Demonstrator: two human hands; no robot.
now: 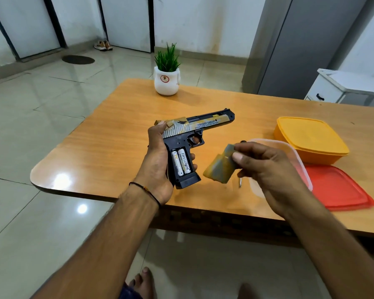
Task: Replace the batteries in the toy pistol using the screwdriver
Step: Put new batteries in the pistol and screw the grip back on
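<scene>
**Battery bay open, cover off in your right hand**

Your left hand (158,160) holds the toy pistol (188,134) above the table (108,147), over its near half and closer to the near left corner than to the right side. Your fingers are curled round the back and front of the grip, and your thumb lies up by the rear of the slide. The barrel points toward the far right. The side of the grip faces you with its bay uncovered, and two white batteries (181,161) sit side by side in it, running along the grip.

Your right hand (266,167) is just right of the pistol and apart from it. Its thumb and fingers pinch the grey-and-gold grip cover (221,167) by its upper right edge, so the cover hangs tilted toward the pistol. A thin metal shaft (239,182) pokes out below this hand. It looks like the screwdriver's, but the rest is hidden.

Behind your right hand stands a clear container (289,152). A yellow container (311,139) is next to it toward the far right, and a red lid (341,188) lies flat by the near edge. A potted plant (167,76) stands at the far edge.
</scene>
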